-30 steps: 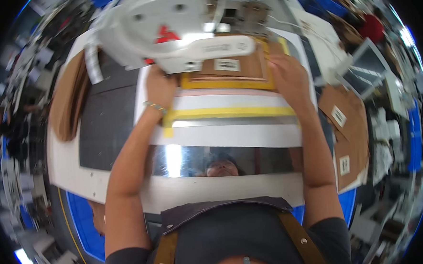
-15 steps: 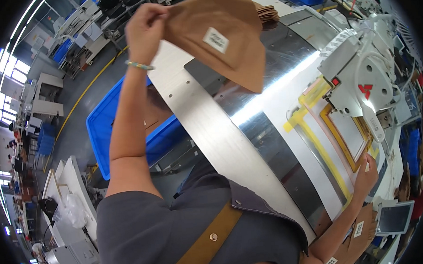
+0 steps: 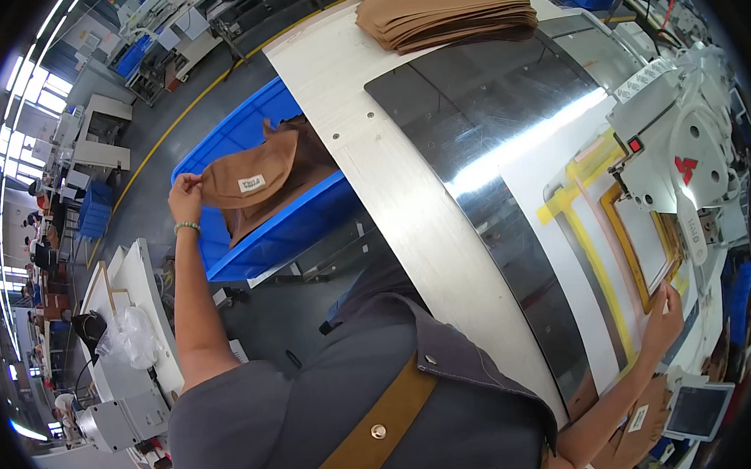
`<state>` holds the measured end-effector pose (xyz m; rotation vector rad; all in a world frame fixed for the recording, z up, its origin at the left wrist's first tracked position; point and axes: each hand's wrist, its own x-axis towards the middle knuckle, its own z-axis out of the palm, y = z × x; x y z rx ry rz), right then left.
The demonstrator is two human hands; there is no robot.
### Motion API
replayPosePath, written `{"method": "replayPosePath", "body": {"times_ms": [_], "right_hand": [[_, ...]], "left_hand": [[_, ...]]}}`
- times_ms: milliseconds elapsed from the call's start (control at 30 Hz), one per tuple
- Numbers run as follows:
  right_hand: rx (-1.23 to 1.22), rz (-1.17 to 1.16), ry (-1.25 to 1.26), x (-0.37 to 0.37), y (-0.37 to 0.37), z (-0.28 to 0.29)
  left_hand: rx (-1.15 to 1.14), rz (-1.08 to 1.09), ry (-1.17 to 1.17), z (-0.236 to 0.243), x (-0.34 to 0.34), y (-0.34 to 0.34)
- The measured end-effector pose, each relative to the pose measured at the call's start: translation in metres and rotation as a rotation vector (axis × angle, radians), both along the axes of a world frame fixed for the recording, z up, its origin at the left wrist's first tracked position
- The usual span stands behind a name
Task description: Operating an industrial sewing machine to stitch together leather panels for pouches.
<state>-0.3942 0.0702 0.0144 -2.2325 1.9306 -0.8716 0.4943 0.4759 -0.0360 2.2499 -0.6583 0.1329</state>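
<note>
My left hand [image 3: 186,193], with a beaded bracelet at its wrist, pinches the edge of a brown fabric piece [image 3: 249,169] bearing a white label. This piece spreads over a blue bin [image 3: 277,221] that has more brown fabric [image 3: 314,157] in it. At the right, my right hand [image 3: 662,317] is closed beside the near corner of a yellow-brown rectangular frame [image 3: 626,242] under the machine head. Its fingertips meet that corner; what they pinch, if anything, is too small to tell.
A stack of brown fabric pieces [image 3: 440,14] lies at the table's far end. The white sewing machine head [image 3: 672,147] overhangs the frame on the right. More labelled brown pieces [image 3: 628,433] lie below my right forearm, near a small screen [image 3: 699,410].
My left hand has carried the brown fabric piece from above the table down and left to the blue bin, uncovering the stack. My right hand has stayed by the frame's corner.
</note>
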Motion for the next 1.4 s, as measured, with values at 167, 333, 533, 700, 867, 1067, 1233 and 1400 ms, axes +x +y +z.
{"method": "replayPosePath", "body": {"times_ms": [167, 333, 533, 700, 867, 1067, 1233, 1400], "right_hand": [[0.005, 0.010, -0.007, -0.004, 0.001, 0.000], [0.015, 0.005, 0.011, -0.005, 0.002, 0.000], [0.071, -0.026, -0.024, -0.001, -0.001, 0.000], [0.040, -0.018, 0.000, 0.002, 0.001, 0.006], [-0.048, 0.031, -0.011, -0.005, 0.011, 0.005], [-0.158, 0.103, 0.078, 0.036, 0.008, 0.024], [-0.142, 0.155, 0.181, 0.075, 0.080, 0.072], [-0.211, -0.124, 0.594, 0.020, 0.173, 0.076]], "left_hand": [[0.376, 0.113, -0.408, -0.021, -0.022, 0.003], [0.448, -0.338, -0.196, -0.030, -0.070, -0.056], [0.698, -0.567, -0.165, -0.059, -0.093, -0.102], [0.817, -0.603, -0.184, -0.077, -0.077, -0.105], [0.668, -0.754, 0.117, -0.099, -0.050, -0.102], [-0.025, -0.559, -0.385, 0.008, -0.067, -0.202], [-0.351, -1.303, -0.075, 0.134, -0.276, -0.325], [-0.119, -2.390, 0.845, 0.174, -0.499, -0.321]]}}
